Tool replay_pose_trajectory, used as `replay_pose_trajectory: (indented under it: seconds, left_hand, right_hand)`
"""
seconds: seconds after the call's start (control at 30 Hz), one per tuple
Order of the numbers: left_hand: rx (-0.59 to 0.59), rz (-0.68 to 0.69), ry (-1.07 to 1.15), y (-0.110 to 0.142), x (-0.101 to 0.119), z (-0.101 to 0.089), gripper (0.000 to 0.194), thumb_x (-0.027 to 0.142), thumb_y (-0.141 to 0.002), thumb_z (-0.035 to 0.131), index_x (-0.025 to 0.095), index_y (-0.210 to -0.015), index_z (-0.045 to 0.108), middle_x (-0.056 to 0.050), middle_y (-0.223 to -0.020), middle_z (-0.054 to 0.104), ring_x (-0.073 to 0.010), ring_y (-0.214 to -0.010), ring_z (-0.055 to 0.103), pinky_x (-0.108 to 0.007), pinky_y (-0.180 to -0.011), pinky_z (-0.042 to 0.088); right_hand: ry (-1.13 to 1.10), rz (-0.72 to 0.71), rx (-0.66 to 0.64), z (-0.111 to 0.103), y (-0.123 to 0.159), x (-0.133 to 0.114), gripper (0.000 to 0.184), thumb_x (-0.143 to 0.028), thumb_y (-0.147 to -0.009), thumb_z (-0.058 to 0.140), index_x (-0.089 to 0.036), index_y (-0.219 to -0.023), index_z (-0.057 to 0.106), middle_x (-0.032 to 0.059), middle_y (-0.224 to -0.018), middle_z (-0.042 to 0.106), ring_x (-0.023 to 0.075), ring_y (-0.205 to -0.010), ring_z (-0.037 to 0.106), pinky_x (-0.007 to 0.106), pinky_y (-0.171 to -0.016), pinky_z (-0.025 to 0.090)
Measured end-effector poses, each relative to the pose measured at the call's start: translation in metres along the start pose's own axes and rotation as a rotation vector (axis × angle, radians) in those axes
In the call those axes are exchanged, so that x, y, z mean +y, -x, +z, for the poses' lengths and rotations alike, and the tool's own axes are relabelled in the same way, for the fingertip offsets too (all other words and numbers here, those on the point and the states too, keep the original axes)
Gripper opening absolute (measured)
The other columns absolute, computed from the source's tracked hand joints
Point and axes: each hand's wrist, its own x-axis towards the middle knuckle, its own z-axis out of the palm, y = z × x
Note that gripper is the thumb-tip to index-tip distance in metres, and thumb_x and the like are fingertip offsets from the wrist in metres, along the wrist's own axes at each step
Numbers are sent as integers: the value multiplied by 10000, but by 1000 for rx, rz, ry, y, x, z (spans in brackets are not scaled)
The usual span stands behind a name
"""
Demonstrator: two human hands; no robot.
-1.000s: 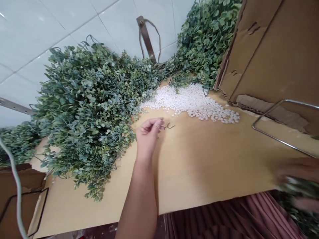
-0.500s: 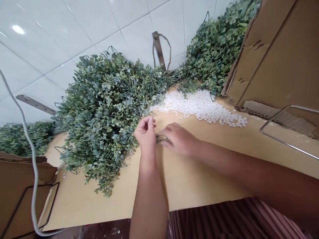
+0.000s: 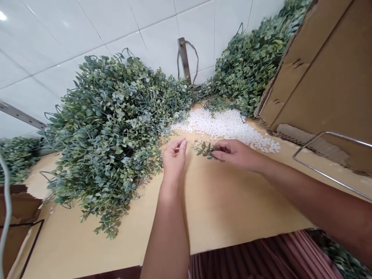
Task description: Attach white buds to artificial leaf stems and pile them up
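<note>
My right hand [image 3: 234,154] is closed on the end of a short artificial leaf sprig [image 3: 202,148], whose small green leaves point left across the gap between my hands. To the left of it, my left hand [image 3: 174,155] has thumb and fingertips pinched together; whether anything small sits in the pinch is hidden. Just beyond that hand lies a big heap of artificial greenery [image 3: 116,124]. Behind my right hand, a spread of small white plastic pieces [image 3: 221,123] covers part of the tan tabletop [image 3: 217,205].
More greenery [image 3: 244,66] is piled at the back right, beside a cardboard box [image 3: 328,81]. A metal wire frame [image 3: 308,162] stands near the right edge. Against the tiled wall [image 3: 157,23] is a metal bracket [image 3: 184,60] with a cord. A white cable [image 3: 6,209] hangs at far left.
My right hand has moved right, away from my left hand, and now shows a leaf sprig in its fingers. My left hand keeps its pinch. The view has shifted slightly.
</note>
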Motion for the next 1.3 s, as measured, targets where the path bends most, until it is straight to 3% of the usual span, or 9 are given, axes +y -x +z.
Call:
replay_pose_trajectory:
  seconds: [0.1,0.2,0.33,0.53,0.67,0.87,1.03,1.17,1.3]
  left_hand:
    - [-196,-147,101,7,5,9,238,344,-673,670,155,-811,713,-52,-766,693,-127,-677,601,-243,-652,472]
    - [-397,-254,126,16,5,22,319,309,-583,744,147,-856,709,-42,-718,693,-117,-620,583,-251,-645,474]
    - [-493,-276,9,27,-1,39,176,213,-601,712,144,-763,711,-41,-702,688,-120,-625,574,-248,-634,460]
    - [-471,-254,12,27,-3,42,59,193,-631,679,149,-669,669,-9,-655,648,-101,-598,551,-225,-617,444]
    - [-463,-285,85,29,0,44,95,215,-628,696,144,-665,645,5,-613,623,-83,-559,519,-207,-571,418]
    - [-375,-283,154,29,1,50,144,259,-622,702,148,-671,625,10,-596,610,-89,-571,537,-208,-581,432]
    - [-178,-181,-161,7,-14,52,130,225,-681,635,156,-784,676,-42,-764,645,-124,-658,569,-256,-656,458]
    - [-292,46,-595,-10,-15,68,225,210,-728,590,199,-923,702,-71,-883,642,-179,-758,588,-315,-745,449]
    - [-333,126,-798,-20,-14,85,195,150,-750,537,203,-814,714,-86,-885,663,-226,-853,596,-351,-802,425]
  right_hand:
    - [-58,37,25,-5,20,10,253,-384,-779,474,-153,-700,538,-15,-613,514,111,-569,485,240,-532,372]
    - [13,61,86,-7,34,18,227,-329,-771,514,-142,-862,603,62,-817,640,163,-735,585,288,-651,448]
    - [292,40,137,-11,38,20,293,-293,-749,572,-125,-983,623,139,-1013,641,247,-951,571,355,-791,452]
    - [430,7,27,-11,27,18,196,-310,-752,585,-130,-810,638,89,-774,622,211,-789,550,307,-710,422]
    - [182,-6,-12,-9,22,28,119,-237,-763,524,-146,-735,595,5,-620,544,117,-581,481,234,-560,368]
    - [-102,36,110,-7,20,43,83,-186,-732,489,-150,-704,557,-10,-621,510,92,-557,447,220,-533,354]
    - [-194,43,172,-6,20,45,129,-270,-753,500,-169,-673,485,-25,-607,451,94,-558,425,223,-516,338]
    - [-293,48,164,-7,17,47,169,-284,-771,496,-177,-648,450,-36,-579,447,89,-537,417,222,-510,336]
    - [-318,115,212,-10,15,47,156,-228,-777,489,-174,-634,456,-46,-541,429,88,-518,400,224,-508,320]
